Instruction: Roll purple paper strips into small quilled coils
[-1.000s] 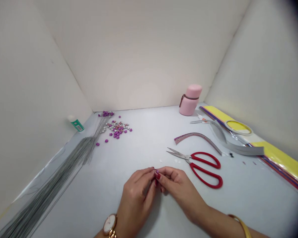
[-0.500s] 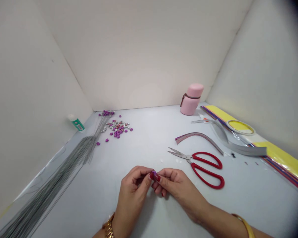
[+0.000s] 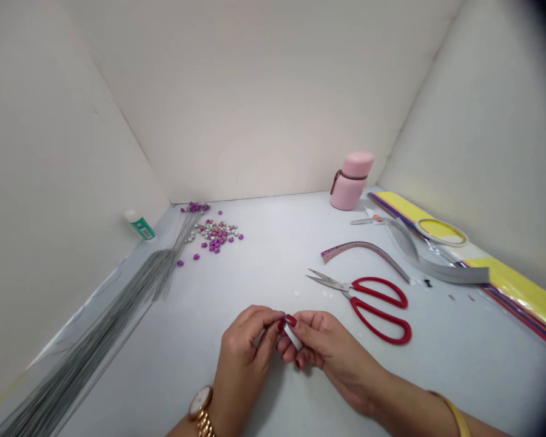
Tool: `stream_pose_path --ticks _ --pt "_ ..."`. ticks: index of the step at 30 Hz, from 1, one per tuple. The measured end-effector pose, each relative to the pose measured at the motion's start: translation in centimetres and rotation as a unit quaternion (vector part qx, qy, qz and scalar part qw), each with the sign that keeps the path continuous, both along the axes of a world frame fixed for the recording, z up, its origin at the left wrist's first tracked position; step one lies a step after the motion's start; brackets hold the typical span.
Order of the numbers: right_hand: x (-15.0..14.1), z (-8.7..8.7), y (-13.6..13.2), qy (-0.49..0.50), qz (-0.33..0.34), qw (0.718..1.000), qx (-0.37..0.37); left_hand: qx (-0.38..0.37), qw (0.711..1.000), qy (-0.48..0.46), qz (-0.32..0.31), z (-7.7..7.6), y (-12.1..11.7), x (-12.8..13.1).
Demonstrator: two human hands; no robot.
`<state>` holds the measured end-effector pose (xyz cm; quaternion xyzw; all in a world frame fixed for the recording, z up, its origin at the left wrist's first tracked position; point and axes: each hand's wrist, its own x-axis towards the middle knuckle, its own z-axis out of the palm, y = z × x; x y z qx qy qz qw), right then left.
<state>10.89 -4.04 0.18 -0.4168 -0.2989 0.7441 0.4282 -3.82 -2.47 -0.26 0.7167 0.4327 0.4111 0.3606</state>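
Two bare hands we list: left hand (image 3: pixel 243 355) and right hand (image 3: pixel 330 355) pinching between them one small white paper strip (image 3: pixel 292 336), light, soft, best held by its edges; red-handled steel scissors (image 3: pixel 366 309) at 2 o'clock.

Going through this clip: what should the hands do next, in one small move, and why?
Probably the right hand should firm its pinch on the small white strip, since the strip's lower end sticks out past its fingers while the left hand holds the upper end, and the red-handled scissors lie untouched.
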Motion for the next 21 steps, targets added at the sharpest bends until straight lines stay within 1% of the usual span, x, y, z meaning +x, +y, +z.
stream_pose_path --ticks 2,4,6,9,12,14,16,18,21 --pt "0.04 0.01 0.06 0.001 -0.012 1.0 0.003 0.006 1.0 -0.005 -0.024 0.18 0.08 -0.06" --pt "0.1 0.02 0.17 -0.002 -0.022 1.0 0.003 -0.018 0.999 -0.024 -0.035 0.21 0.18 0.01" --pt "0.14 0.06 0.3 -0.011 -0.027 1.0 0.007 -0.081 0.994 -0.069 -0.018 0.06 0.29 0.17" --pt "0.06 0.13 0.46 -0.036 -0.028 0.999 0.026 -0.186 0.972 -0.142 0.012 -0.29 0.44 0.43" --pt "-0.11 0.11 0.54 -0.062 -0.029 0.997 0.044 -0.236 0.957 -0.166 0.015 -0.43 0.52 0.62" --pt "-0.19 0.0 0.56 -0.084 -0.032 0.995 0.045 -0.26 0.95 -0.173 0.03 -0.38 0.53 0.67" --pt "-0.2 -0.15 0.56 -0.111 -0.033 0.992 0.043 -0.27 0.945 -0.176 0.05 -0.32 0.51 0.63" --pt "-0.15 -0.28 0.53 -0.138 -0.03 0.989 0.048 -0.263 0.947 -0.172 0.062 -0.34 0.46 0.53" --pt "-0.06 -0.31 0.47 -0.176 -0.019 0.982 0.07 -0.249 0.953 -0.159 0.063 -0.51 0.4 0.37"
